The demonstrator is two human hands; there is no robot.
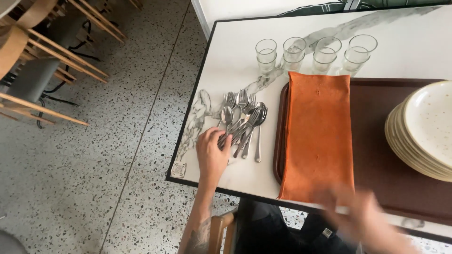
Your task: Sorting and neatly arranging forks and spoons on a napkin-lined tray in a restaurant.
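Cutlery pile, forks and spoons, lies on the marble desk near its left edge. Left hand rests on the handle ends, fingers curled loosely over them; a firm grip is not evident. Risk: loose pieces fanning out or sliding off toward the floor. Four glasses stand just behind, within reach of a careless sweep. Orange cloth overhangs the brown tray. Right hand is motion-blurred at the cloth's near end, so its state cannot be told. Stacked plates sit at far right.
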